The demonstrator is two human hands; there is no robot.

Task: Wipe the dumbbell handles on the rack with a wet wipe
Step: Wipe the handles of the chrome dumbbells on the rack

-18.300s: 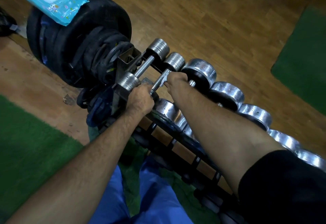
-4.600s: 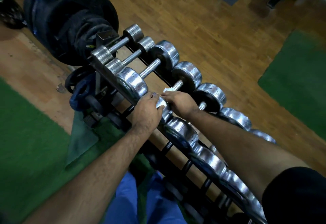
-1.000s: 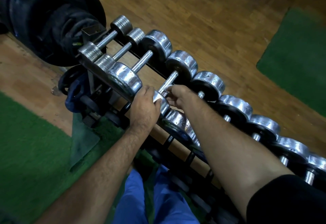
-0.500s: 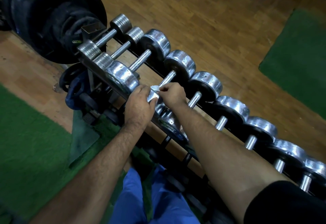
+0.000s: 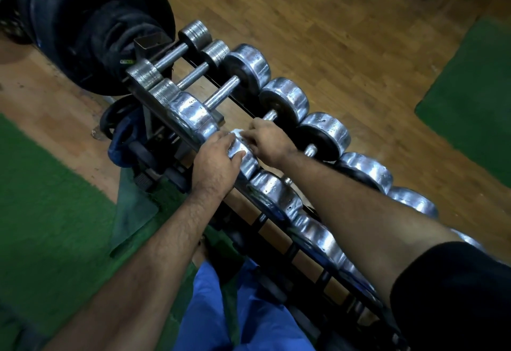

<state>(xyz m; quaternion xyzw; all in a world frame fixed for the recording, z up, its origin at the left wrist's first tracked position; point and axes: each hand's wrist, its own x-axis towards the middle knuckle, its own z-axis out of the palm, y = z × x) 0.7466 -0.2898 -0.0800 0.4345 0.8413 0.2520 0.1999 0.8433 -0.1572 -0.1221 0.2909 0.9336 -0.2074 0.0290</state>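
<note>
Looking down the rack (image 5: 250, 112), I see my left hand (image 5: 214, 161) resting on the near head of the fourth dumbbell (image 5: 284, 101), fingers curled over its chrome edge. My right hand (image 5: 266, 140) sits on that dumbbell's handle, fingers closed around a white wet wipe (image 5: 238, 132) that peeks out at the near end of the bar. The two hands almost touch. A stack of black weight plates (image 5: 91, 27) stands at the rack's far end.

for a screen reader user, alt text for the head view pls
A right hand presses a white wet wipe on a chrome dumbbell on the rack, while the left hand holds its near head.
</note>
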